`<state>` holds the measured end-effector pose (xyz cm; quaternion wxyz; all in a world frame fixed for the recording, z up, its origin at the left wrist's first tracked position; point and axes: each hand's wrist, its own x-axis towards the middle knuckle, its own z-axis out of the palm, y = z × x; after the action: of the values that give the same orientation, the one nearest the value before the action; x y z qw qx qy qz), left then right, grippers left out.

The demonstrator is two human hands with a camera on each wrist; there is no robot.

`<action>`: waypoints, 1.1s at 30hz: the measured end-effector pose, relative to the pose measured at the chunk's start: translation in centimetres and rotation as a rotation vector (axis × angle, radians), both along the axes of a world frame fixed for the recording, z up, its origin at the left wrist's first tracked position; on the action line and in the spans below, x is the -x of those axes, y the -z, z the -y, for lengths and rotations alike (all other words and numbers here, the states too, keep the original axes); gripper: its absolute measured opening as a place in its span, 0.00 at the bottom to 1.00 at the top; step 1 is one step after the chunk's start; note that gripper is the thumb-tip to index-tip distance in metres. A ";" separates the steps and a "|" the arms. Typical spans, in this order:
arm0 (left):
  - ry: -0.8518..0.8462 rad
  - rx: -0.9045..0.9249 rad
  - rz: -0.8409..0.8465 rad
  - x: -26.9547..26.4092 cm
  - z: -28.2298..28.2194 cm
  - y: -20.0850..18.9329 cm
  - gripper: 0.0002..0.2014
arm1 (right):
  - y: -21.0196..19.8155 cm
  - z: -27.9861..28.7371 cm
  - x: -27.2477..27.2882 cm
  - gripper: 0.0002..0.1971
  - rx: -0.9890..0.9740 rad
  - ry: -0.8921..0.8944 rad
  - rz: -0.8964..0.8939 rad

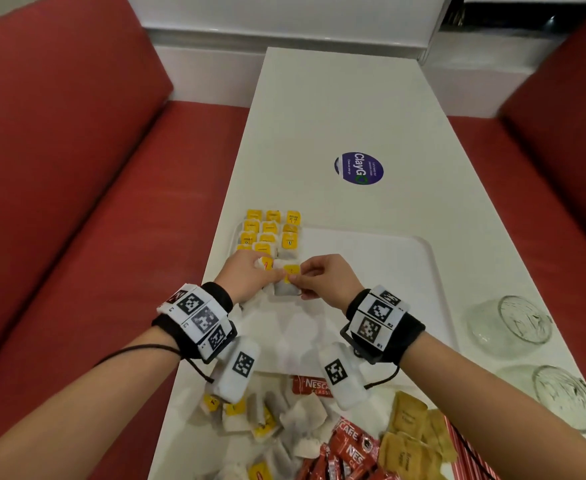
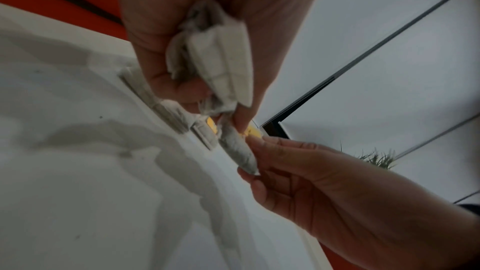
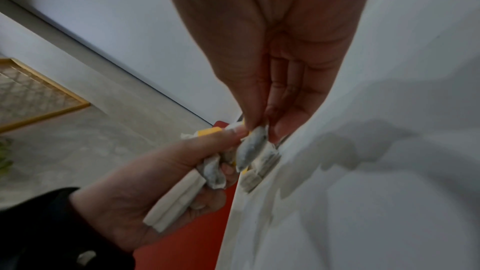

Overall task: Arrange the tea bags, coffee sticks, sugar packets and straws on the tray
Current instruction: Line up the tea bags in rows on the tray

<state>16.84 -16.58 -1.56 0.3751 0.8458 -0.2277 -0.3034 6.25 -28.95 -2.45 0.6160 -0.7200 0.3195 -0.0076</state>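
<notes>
Your left hand [image 1: 246, 277] clutches a bunch of tea bags [image 2: 221, 69] | your right hand [image 1: 322, 277] pinches one tea bag [image 1: 288, 280] between both hands, over the tray [image 1: 381, 244] | laid rows [image 1: 270, 233] lie just beyond your fingers, nearer the left hand.

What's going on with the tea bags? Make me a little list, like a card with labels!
left hand: grips a bunch of tea bags
right hand: pinches one tea bag over the tray
tray: white, rows of yellow-tagged tea bags in its far left corner
loose pile: more tea bags on the table, near edge
coffee sticks: red, off the tray
sugar packets: brown, off the tray
</notes>
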 end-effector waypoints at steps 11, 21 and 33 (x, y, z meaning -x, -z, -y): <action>0.057 -0.124 0.115 -2.0 3.0 -0.2 0.10 | 0.9 2.4 -2.6 0.13 0.152 -0.029 -0.085; 0.042 -0.141 0.152 -3.2 3.2 0.1 0.05 | 1.2 2.7 -3.9 0.13 0.223 -0.052 -0.133; -0.022 -0.086 0.204 -2.9 -0.4 -0.8 0.04 | 1.2 2.7 -4.3 0.11 0.243 -0.010 -0.145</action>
<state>19.75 -16.14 -0.73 0.3166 0.8902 -0.2421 -0.2209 10.51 -31.65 -3.65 0.4996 -0.7897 0.3561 0.0089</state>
